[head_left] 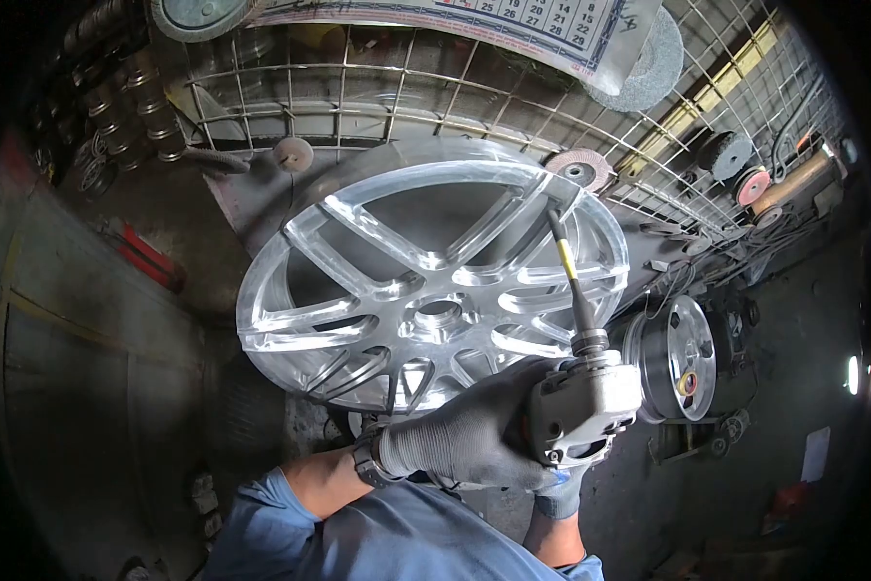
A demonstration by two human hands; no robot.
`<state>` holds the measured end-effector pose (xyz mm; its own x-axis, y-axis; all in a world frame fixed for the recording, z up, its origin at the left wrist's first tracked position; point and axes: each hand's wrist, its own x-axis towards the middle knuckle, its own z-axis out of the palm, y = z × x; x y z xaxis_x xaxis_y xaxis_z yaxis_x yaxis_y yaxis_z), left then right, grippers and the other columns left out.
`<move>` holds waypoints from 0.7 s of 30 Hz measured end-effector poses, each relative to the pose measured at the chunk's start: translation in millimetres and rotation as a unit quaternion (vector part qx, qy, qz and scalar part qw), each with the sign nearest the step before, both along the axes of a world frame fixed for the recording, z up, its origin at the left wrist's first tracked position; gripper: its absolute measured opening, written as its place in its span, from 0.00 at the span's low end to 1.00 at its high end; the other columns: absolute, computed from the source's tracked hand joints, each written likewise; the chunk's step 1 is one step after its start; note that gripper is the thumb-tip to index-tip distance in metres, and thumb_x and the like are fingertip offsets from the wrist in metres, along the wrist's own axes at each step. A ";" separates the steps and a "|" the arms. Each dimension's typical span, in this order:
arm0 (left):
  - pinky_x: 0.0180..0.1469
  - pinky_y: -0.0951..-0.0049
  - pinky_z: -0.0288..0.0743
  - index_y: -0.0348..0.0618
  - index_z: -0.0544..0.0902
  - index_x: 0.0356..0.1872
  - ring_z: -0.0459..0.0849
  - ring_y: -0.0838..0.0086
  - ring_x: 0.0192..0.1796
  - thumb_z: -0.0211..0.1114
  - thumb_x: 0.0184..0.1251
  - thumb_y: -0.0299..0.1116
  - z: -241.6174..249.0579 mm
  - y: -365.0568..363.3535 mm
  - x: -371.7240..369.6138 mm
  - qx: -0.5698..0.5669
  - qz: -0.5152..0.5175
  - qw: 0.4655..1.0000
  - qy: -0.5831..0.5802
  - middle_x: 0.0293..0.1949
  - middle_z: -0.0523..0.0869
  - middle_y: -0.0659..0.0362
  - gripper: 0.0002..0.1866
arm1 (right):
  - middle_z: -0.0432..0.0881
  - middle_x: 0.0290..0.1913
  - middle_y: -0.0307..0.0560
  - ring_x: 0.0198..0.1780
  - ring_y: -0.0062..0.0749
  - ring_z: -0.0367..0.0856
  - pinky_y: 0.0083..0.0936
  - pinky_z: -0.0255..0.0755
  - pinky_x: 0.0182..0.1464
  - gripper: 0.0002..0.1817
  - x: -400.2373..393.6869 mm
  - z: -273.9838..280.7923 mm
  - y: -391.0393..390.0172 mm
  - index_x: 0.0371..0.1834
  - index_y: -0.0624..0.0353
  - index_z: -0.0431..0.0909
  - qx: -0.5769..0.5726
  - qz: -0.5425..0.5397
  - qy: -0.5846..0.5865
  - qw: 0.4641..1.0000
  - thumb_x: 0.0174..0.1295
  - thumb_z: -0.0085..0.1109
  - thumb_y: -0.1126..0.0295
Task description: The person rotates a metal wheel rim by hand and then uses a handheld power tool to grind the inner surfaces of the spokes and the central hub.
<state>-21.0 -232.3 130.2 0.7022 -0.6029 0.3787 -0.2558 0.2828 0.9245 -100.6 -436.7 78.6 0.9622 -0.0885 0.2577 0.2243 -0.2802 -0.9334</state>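
Note:
My left hand [479, 426], in a grey glove with a watch at the wrist, is wrapped round the head of a power tool [590, 402]. From the tool a dark shaft with a yellow band [568, 259] points up, its tip at the spokes near the upper right rim of a large silver alloy wheel [435, 315]. My right hand [559, 492], also gloved, is below the tool and mostly hidden by it; its fingers do not show clearly.
Behind the wheel stands a wire grid [406, 102] with a calendar [542, 29] and abrasive discs [580, 169]. A second wheel [677, 358] stands at the right. A hammer [794, 181] lies at the upper right.

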 end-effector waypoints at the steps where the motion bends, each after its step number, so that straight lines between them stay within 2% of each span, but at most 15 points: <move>1: 0.65 0.63 0.72 0.32 0.63 0.69 0.77 0.61 0.63 0.83 0.44 0.43 0.2 1.1 0.6 0.030 -0.004 0.999 -0.011 0.59 0.77 0.46 0.52 | 0.69 0.67 0.55 0.67 0.41 0.70 0.38 0.63 0.69 0.50 0.0 0.3 -1.1 0.72 0.65 0.58 -0.001 0.000 0.001 1.000 0.45 0.77 0.65; 5: 0.65 0.63 0.72 0.33 0.63 0.69 0.78 0.62 0.63 0.83 0.45 0.41 -3.7 -2.2 -0.1 0.010 -0.006 1.000 -0.012 0.59 0.78 0.47 0.51 | 0.68 0.68 0.55 0.68 0.41 0.69 0.38 0.62 0.70 0.51 -0.9 0.9 -2.1 0.73 0.65 0.57 -0.004 0.000 0.005 1.000 0.46 0.77 0.65; 10: 0.65 0.63 0.72 0.34 0.63 0.69 0.77 0.62 0.63 0.81 0.46 0.40 -8.5 -5.1 -6.6 -0.023 -0.029 0.998 0.057 0.60 0.78 0.48 0.49 | 0.67 0.69 0.55 0.69 0.41 0.68 0.38 0.61 0.71 0.52 0.1 1.2 -3.1 0.73 0.64 0.56 -0.008 0.002 0.007 1.000 0.46 0.77 0.65; 13: 0.65 0.63 0.72 0.35 0.63 0.69 0.77 0.62 0.63 0.82 0.45 0.40 -7.2 -4.7 -4.5 -0.007 -0.014 1.000 0.013 0.59 0.77 0.48 0.50 | 0.66 0.70 0.55 0.69 0.41 0.67 0.38 0.60 0.71 0.52 -1.2 -0.2 -3.4 0.74 0.64 0.55 -0.011 0.005 0.013 1.000 0.46 0.77 0.65; 16: 0.65 0.61 0.71 0.35 0.67 0.67 0.78 0.61 0.61 0.82 0.47 0.42 -2.7 -4.0 -2.5 -0.022 -0.002 1.000 0.005 0.58 0.78 0.47 0.47 | 0.66 0.70 0.55 0.70 0.41 0.66 0.38 0.60 0.72 0.52 -3.0 -1.2 -3.8 0.74 0.64 0.55 -0.012 0.009 0.015 1.000 0.46 0.77 0.65; 21: 0.64 0.62 0.72 0.35 0.65 0.68 0.78 0.61 0.61 0.82 0.45 0.42 -3.1 -4.4 -0.6 -0.012 -0.011 1.000 0.009 0.58 0.78 0.47 0.49 | 0.65 0.71 0.55 0.71 0.41 0.65 0.38 0.59 0.73 0.53 -1.9 -3.5 -4.4 0.75 0.64 0.54 -0.013 0.015 0.018 1.000 0.47 0.77 0.65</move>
